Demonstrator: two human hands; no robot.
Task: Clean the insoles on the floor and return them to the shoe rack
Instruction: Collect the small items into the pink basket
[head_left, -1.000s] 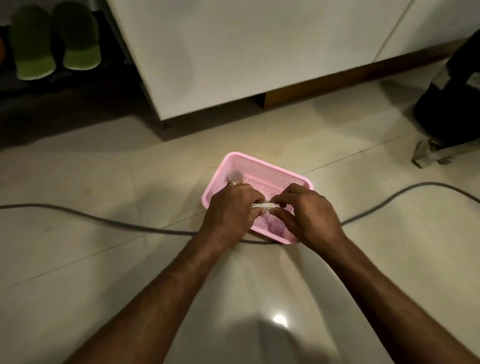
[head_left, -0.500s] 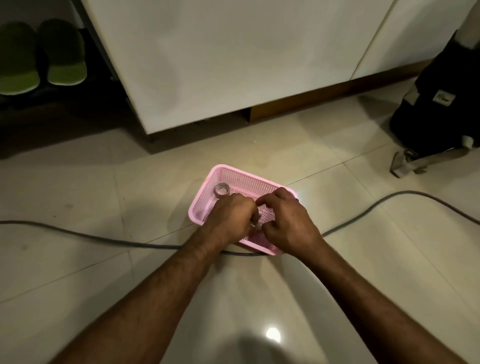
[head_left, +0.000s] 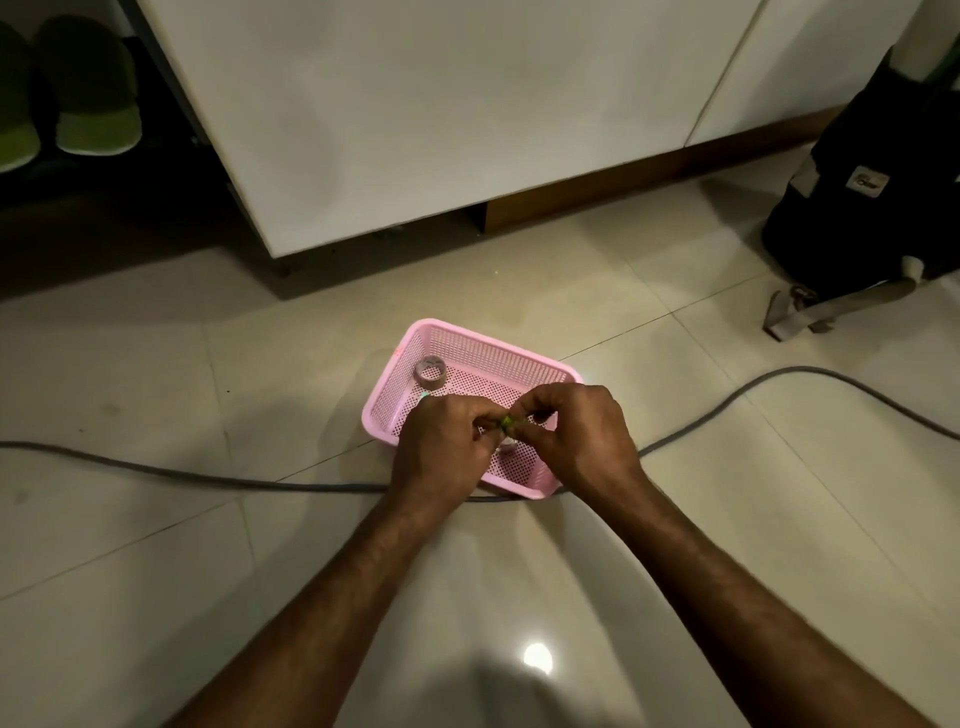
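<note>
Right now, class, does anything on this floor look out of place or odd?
Yes. A grey cable trails across the open floor and runs under the near edge of the pink basket, which sits askew to the tile lines. Both hands, left hand and right hand, pinch a small greenish item.

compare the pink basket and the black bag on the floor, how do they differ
The pink basket is a low, open, perforated tray; the black bag is tall, closed and soft.
The pink basket lies in front of the person under both hands, left hand and right hand; the black bag stands untouched at the far right.
The pink basket shows a small tape roll inside; the black bag's contents are hidden.
Both rest on the tiled floor.
</note>
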